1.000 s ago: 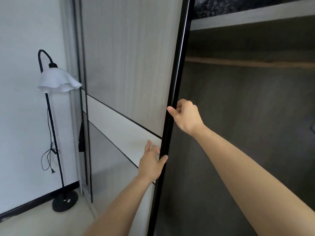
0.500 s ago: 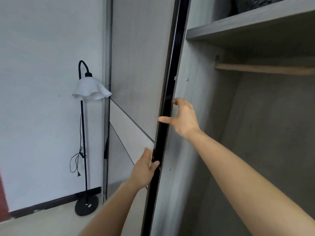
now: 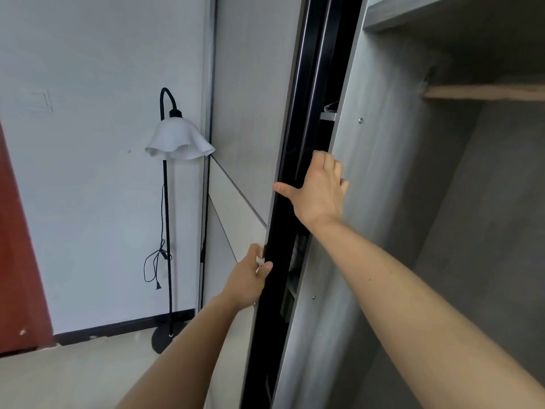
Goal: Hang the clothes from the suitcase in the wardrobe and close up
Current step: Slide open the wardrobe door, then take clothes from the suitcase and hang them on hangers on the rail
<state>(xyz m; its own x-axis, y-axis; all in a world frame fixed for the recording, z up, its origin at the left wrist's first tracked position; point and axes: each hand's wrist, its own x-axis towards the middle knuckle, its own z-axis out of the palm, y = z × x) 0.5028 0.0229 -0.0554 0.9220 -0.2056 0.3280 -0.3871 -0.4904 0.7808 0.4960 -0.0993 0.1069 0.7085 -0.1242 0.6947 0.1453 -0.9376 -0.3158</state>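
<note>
Head view: at 9 o'clock a floor lamp (image 3: 177, 143) stands against the white wall, well apart from the work. To its right is the sliding door (image 3: 244, 98) of the wardrobe (image 3: 472, 246), with its black edge (image 3: 283, 225) running from 12 o'clock down to 6 o'clock.

The left hand (image 3: 249, 278), at about 6 o'clock, has its grip clamped low on that edge, with the thumb on the front and the fingers behind on the pale panel. The right hand (image 3: 317, 190), at 1 o'clock from the left one, has its grip closed on the same edge higher up. Its thumb stretches across the black front, and its fingers hook into the gap between the door and the grey side panel (image 3: 380, 202).

Two holds spaced along a tall edge probably stop the door twisting in its track, so the step in hand looks like sliding it aside to open the hanging space.

At 2 o'clock the wooden hanging rail (image 3: 483, 93), under the shelf (image 3: 413, 13), is bare. Neither the clothes nor the suitcase is in view, so hanging appears not yet begun.
</note>
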